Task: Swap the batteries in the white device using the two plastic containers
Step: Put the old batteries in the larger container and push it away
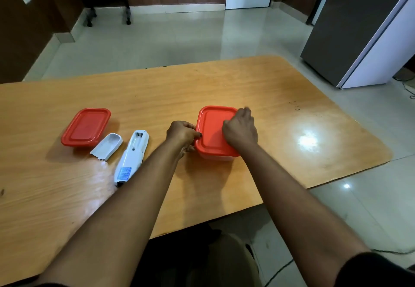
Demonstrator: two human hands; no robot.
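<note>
Red lids cap both containers: the right box [215, 132] sits near the table's [280, 107] middle, the left box [86, 127] toward its left edge. The left hand [182, 134] pinches the right box's lid rim; the right hand [240, 130] lies clenched on its lid. To work this lid well, I'd hold the base steady and go corner by corner. One device [132, 159], compartment open and seemingly empty, and one cover [107, 146] lie between the boxes; no batteries show.

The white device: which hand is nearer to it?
Left. The left hand grips the near container's left edge, beside the white device; the right hand rests on its lid, farther away.
</note>
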